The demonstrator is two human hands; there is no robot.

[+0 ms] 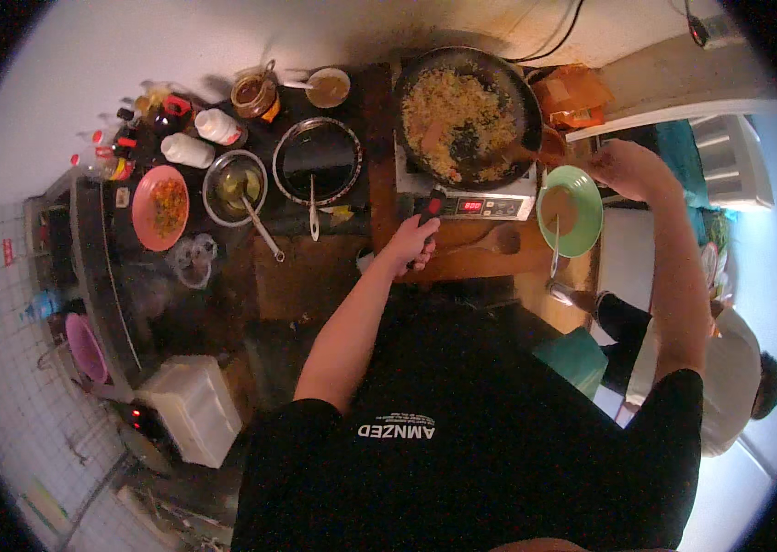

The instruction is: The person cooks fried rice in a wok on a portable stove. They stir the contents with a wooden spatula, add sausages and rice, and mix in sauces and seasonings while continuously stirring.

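My left hand grips the black handle of a dark wok. The wok sits on an induction cooker with a lit red display. Fried rice is spread inside, with a darker bare patch in its middle. To the right of the wok, my right hand is raised with its fingers curled. Between it and the rim is a brown wooden-looking piece; I cannot tell whether the fingers hold it. Just below that hand stands a green bowl of light brown contents with a pale spoon.
A wooden ladle lies before the cooker. To the left are a pot of dark liquid, a bowl with a ladle, a pink plate of diced food, sauce jars and several bottles. Another person is at the right.
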